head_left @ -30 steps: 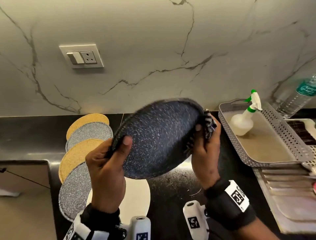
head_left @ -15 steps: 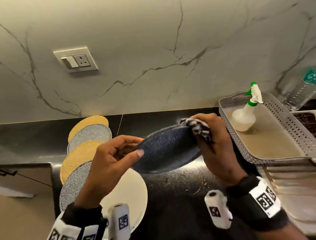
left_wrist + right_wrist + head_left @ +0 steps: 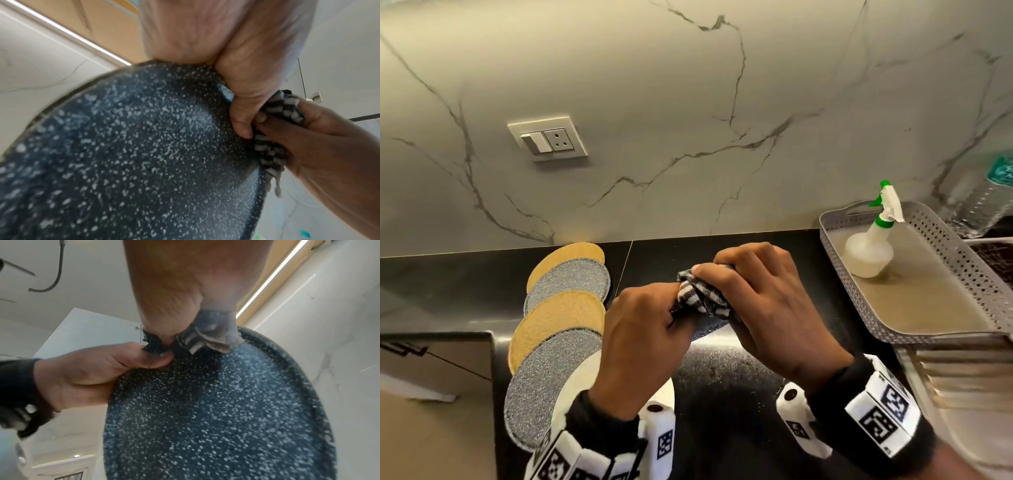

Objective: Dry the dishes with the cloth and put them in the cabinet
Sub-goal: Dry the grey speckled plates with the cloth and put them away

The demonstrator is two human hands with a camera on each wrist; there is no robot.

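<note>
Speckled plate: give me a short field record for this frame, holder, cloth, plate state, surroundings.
plate: dark speckled plate, held off the counter
left hand: grips the plate rim
right hand: holds the checked cloth bunched against the rim
counter: round mats at left, a white plate under the left wrist
tray: spray bottle stands in it
cabinet step: not yet done

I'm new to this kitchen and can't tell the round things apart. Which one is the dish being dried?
Start at the black counter below the marble wall; both hands meet above its middle. The speckled plate is gripped at its rim by the left hand, while the right hand presses the checked cloth onto it. Unlike the round mats, it's glossy and airborne.
</note>
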